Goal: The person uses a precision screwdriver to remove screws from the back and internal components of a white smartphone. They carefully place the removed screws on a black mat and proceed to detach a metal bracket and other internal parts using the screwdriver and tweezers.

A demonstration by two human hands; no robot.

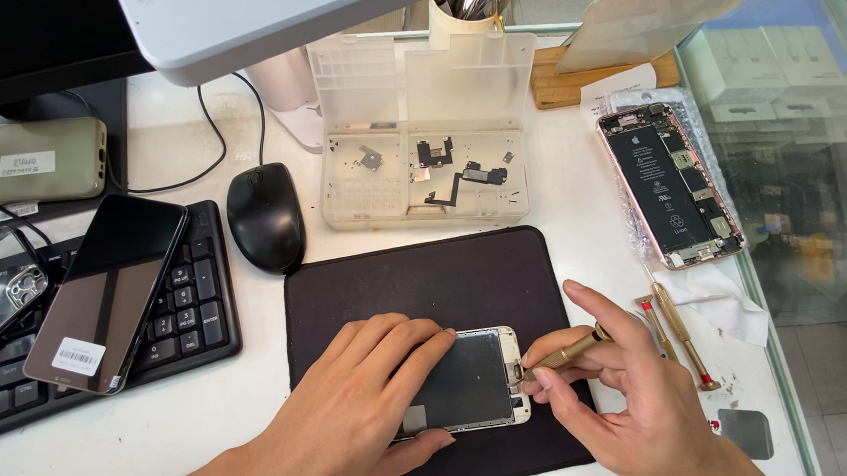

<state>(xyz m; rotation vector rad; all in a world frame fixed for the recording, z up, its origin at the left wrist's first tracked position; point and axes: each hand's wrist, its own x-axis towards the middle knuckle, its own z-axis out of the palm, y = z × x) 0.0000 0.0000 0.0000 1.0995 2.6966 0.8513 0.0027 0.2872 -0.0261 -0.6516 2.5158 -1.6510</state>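
A phone screen panel (469, 383) lies back side up on a black work mat (441, 277). My left hand (359, 407) lies flat on the panel's left part and pins it down. My right hand (617, 380) grips a small brass screwdriver (571, 349), its tip touching the right end of the panel. An opened phone body (669, 182) with its battery showing rests at the right on the white table.
A clear parts tray (423, 133) with small components stands behind the mat. Left of it are a black mouse (265, 217), a keyboard (192, 304) with a dark phone (112, 286) on it. More screwdrivers (681, 330) lie at the right near the glass edge.
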